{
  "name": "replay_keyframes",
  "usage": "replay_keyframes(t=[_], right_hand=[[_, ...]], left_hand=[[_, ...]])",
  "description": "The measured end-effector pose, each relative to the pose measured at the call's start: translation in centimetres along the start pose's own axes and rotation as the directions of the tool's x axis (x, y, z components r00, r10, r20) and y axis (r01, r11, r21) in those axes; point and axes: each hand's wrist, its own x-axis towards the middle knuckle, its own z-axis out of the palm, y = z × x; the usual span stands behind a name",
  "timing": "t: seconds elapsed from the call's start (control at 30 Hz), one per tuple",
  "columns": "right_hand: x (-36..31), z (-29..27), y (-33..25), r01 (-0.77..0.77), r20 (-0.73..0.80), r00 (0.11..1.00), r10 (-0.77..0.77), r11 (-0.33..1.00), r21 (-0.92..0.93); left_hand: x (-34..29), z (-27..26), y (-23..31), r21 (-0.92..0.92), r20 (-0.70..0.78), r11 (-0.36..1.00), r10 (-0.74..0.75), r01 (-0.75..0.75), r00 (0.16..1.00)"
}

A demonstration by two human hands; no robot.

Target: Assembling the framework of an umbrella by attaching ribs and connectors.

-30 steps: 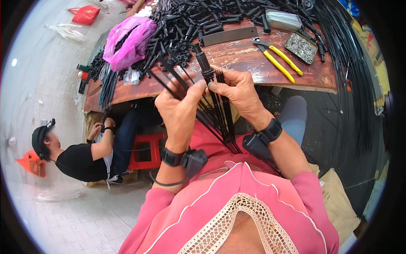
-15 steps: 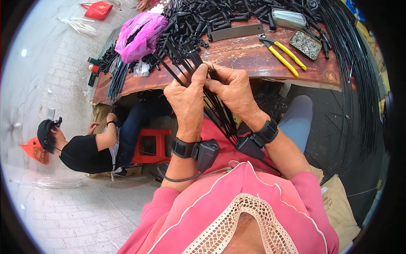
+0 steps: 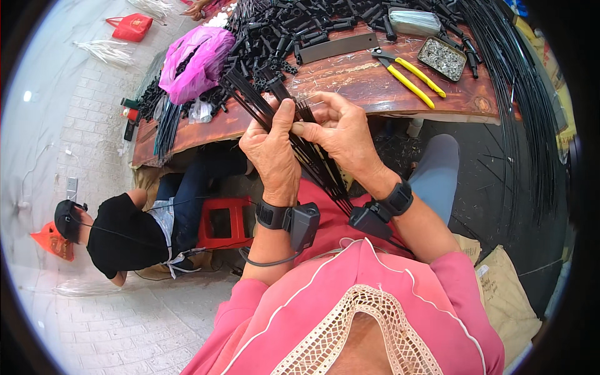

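Note:
A bundle of thin black rods (image 3: 320, 170) slants from above the table edge down toward my lap. My left hand (image 3: 273, 159) is closed around it, thumb pointing up along the rods. My right hand (image 3: 344, 134) is pinched at the bundle's right side, its thumb tip close to the left thumb; just what lies between its fingertips is partly hidden. Above my hands, the upper ends of the rods fan out over the wooden table (image 3: 350, 75). Both wrists wear black strapped devices.
Black tubular parts (image 3: 262, 37) are heaped at the back, beside a pink plastic bag (image 3: 194, 65). A flat metal blade (image 3: 340, 47), yellow-handled pliers (image 3: 417, 76) and a tin of small metal bits (image 3: 442, 59) lie right. Long black rods (image 3: 531, 119) hang over the right edge. Left, a person (image 3: 128, 231) sits near a red stool (image 3: 212, 225).
My right fingers have shifted slightly left along the bundle, and the rods' upper ends sit closer together. The person at left has turned and lowered an arm. The view has shifted a little.

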Motion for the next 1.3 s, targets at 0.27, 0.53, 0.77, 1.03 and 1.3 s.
replay_keyframes(t=[0.27, 0.53, 0.77, 1.03, 1.3], right_hand=[[-0.2, -0.7, -1.0, 0.021, 0.016, 1.000, -0.017, 0.968, -0.251], [0.4, -1.4, -0.3, -0.221, 0.160, 0.964, 0.211, 0.974, 0.046], [0.1, -0.8, 0.1, -0.204, 0.134, 0.970, 0.201, 0.979, 0.008], [-0.4, 0.9, -0.8, -0.250, 0.047, 0.967, 0.250, 0.968, -0.008], [-1.0, 2.5, -0.4, -0.164, -0.059, 0.986, 0.157, 0.977, -0.138]], left_hand=[[-0.2, -0.4, 0.3, -0.163, 0.100, 0.977, -0.122, 0.137, 0.987], [-0.2, -1.7, 0.4, -0.240, 0.159, 0.936, -0.222, 0.256, 0.962], [-0.1, -2.4, 0.3, -0.264, 0.198, 0.926, -0.221, 0.270, 0.955], [0.0, -2.9, 1.3, -0.202, 0.258, 0.925, -0.267, 0.322, 0.928], [0.5, -2.5, 0.4, -0.129, 0.055, 0.986, -0.095, 0.102, 0.994]])
